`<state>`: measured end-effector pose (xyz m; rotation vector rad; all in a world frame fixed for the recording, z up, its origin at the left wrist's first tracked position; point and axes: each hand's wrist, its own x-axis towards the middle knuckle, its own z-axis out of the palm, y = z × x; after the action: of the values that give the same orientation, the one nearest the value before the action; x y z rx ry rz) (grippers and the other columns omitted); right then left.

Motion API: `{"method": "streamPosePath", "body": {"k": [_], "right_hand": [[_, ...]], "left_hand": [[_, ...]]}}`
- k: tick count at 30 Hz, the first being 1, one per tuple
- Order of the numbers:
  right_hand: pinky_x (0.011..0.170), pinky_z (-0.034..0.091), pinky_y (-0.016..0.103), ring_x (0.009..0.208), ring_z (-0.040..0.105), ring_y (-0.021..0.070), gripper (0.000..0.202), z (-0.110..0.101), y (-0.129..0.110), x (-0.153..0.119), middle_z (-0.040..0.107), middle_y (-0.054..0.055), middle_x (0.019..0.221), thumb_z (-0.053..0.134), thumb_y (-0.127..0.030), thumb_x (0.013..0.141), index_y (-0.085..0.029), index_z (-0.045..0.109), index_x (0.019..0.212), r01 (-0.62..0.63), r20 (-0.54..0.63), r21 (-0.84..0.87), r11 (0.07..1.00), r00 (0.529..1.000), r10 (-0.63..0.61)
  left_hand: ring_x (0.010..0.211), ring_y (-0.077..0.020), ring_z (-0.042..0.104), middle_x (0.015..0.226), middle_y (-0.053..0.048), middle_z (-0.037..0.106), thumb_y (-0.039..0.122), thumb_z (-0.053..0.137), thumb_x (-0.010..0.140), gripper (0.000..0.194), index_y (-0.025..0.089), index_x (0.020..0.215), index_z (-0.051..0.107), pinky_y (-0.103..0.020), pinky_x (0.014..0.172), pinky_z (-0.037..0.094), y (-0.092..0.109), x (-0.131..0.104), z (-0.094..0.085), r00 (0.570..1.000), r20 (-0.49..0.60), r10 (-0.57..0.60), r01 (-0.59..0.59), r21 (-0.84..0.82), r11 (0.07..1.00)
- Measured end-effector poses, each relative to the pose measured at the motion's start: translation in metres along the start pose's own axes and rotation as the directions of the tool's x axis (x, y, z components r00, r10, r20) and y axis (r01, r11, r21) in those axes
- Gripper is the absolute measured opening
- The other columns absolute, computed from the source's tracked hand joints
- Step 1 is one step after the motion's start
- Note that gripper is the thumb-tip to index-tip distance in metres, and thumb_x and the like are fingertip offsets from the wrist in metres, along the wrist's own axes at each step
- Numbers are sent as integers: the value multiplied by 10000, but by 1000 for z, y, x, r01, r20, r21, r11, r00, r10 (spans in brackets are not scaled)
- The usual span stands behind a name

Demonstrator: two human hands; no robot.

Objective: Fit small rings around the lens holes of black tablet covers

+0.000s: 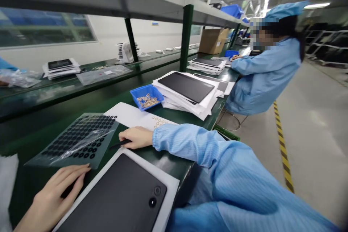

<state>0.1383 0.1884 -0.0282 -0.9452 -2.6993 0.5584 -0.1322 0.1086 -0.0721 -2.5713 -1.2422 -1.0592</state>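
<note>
Green bench (pixel 163 159): right forearm's sleeve (pixel 187 139) laid across it, close to loose gold rings (pixel 160 121) on white paper; these could be swept out of place if the elbow were drawn back.

Dark tablet (pixel 116 195): back up on a paper sheet (pixel 170 185), near the bench edge. Could be slid off line if the paper were nudged.

Clear film (pixel 72 141): black rings in rows, glare on it. Could be creased or dragged by the left grip (pixel 56 192), whose fingertips are at its near edge, thumb slightly apart; whether film is pinched cannot be told.

Right grip (pixel 138 137): closed around a slim black tool (pixel 122 143), held just above the tablet's corner. Casing could be scratched by a slip.
</note>
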Motion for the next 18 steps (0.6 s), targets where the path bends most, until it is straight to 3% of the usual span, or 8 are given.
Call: {"method": "streamPosePath", "body": {"k": [4,9,10,12,14,15,16,18], "right_hand": [[596,372,225,666,539,133,218,9,3,2,590,-16,720,658,-101,776,-192,480,689,27,-46,52,998,999,-25],[606,396,222,638,556,127,184,-6,8,0,570,-9,647,577,-191,861,-169,546,681,50,-241,134,990,970,-16],[601,400,229,631,559,130,237,-16,8,-2,561,-5,631,551,-258,893,-167,559,675,42,-357,160,986,934,19],[559,405,229,564,554,120,368,-42,10,-9,529,-14,567,499,-399,930,-164,589,662,40,-631,272,961,762,146],[524,419,215,511,558,101,490,-68,11,-21,531,-13,537,415,-490,957,-160,615,654,58,-750,372,926,607,263],[504,425,206,486,559,91,548,-78,13,-28,541,-8,528,372,-519,966,-159,617,634,45,-753,411,911,579,312],[479,431,200,457,558,86,595,-85,16,-36,550,-2,515,346,-546,967,-157,612,604,9,-725,447,894,589,356],[416,436,197,389,549,88,640,-87,25,-52,542,3,461,361,-609,942,-157,581,546,-90,-607,536,840,650,457]], "left_hand": [[762,-196,698,851,21,741,264,500,856,220,323,884,710,-279,724,581,25,14,-8,999,32,-4,3,9,1000],[841,-200,670,857,-49,732,284,409,911,296,229,858,696,-316,803,564,26,9,-4,978,137,-155,147,63,987],[849,-201,664,860,-52,730,289,405,912,301,227,863,696,-322,809,561,26,8,-4,973,151,-175,167,66,984],[853,-203,655,862,-57,726,296,399,911,309,223,863,695,-332,816,558,26,7,-3,966,165,-199,190,66,980],[854,-205,650,865,-62,723,298,391,913,317,217,858,692,-340,826,554,27,8,-3,965,166,-205,198,58,979],[855,-205,649,866,-64,722,299,388,914,319,215,858,691,-342,829,552,27,9,-2,965,164,-205,198,53,979],[854,-206,649,866,-64,721,302,388,914,319,214,857,689,-343,830,551,27,9,-2,966,161,-203,198,48,979],[848,-209,650,862,-64,721,308,388,912,320,216,849,688,-345,823,552,26,9,-2,967,157,-200,196,39,980]]}}
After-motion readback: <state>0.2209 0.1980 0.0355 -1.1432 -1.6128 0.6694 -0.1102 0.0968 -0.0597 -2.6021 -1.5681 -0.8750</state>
